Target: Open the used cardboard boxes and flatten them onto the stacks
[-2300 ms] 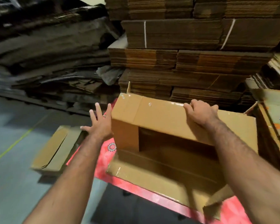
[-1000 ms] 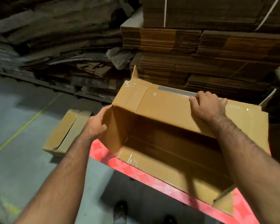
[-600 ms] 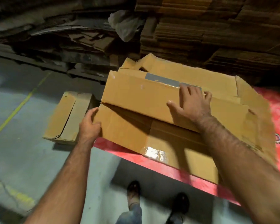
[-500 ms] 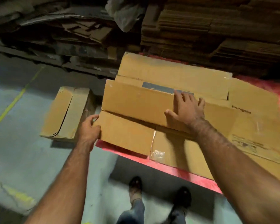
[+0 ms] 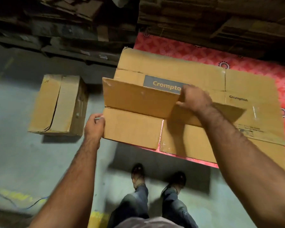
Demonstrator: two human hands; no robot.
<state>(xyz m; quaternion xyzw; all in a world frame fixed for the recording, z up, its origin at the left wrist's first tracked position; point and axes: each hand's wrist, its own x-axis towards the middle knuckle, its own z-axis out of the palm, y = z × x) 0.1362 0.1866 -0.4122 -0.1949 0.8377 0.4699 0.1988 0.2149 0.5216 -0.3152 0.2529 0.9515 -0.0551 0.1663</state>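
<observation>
flattening step: crompton box point(image 5: 196, 76) collapsed on red table point(image 5: 179, 46). left hand point(image 5: 95, 125) grips its near-left corner, right hand point(image 5: 193, 100) pinches the raised flap point(image 5: 138, 99). next: press flap down.

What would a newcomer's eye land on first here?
The flattened Crompton box fills the centre, lying on a red patterned cloth. The right hand grips a raised flap, and the left hand holds the near-left edge. A second box sits on the floor at left.
</observation>
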